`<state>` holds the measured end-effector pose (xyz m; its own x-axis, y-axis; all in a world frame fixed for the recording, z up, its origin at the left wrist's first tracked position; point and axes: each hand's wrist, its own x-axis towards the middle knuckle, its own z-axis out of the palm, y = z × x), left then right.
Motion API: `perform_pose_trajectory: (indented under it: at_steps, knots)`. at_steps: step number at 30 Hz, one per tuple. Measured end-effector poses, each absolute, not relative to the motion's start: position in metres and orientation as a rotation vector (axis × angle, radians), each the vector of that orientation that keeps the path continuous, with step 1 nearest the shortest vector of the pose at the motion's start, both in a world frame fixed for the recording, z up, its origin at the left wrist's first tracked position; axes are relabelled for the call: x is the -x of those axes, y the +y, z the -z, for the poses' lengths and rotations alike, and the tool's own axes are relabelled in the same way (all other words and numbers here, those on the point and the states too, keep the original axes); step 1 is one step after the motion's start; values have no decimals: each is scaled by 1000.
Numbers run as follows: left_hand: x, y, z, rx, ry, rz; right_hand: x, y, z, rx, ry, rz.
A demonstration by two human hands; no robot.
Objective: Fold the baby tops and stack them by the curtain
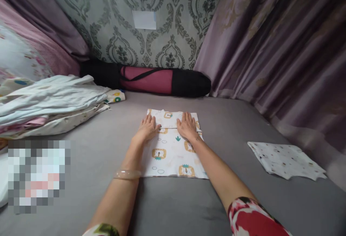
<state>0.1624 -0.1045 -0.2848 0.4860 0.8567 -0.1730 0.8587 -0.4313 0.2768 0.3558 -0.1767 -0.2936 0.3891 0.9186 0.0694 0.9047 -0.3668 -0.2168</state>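
Observation:
A white cloth [173, 156] printed with yellow lion faces and small green plants lies flat on the grey sheet in front of me. Its far end is folded over toward me as a flap [173, 120]. My left hand [148, 126] rests flat on the flap's left side, fingers stretched forward. On the right side of the flap, my right hand [187, 125] presses down the same way, palm down. Both hands hold nothing. Parts of the cloth under the hands and forearms are hidden.
A folded white cloth with small dark prints [286, 159] lies at the right. Rumpled clothes [54, 99] are heaped at the left, near a pixelated patch. Along the patterned wall lies a long black and maroon bag [147, 81]. Purple curtains [243, 41] hang at the right.

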Motion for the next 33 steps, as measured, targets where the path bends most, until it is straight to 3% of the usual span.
perform_pose_trajectory:
  at_steps: [8,18,33]
  knots:
    - [-154,-101,283,-2449,1391,-20,-374,-188,275,2303,-1684,-380]
    - [-108,-165,290,-2797,923,-167,-368,-275,282,1992,-2200,-242]
    - [-50,-173,299,-2781,1075,19,-359,-363,272,1816,-2392,-361]
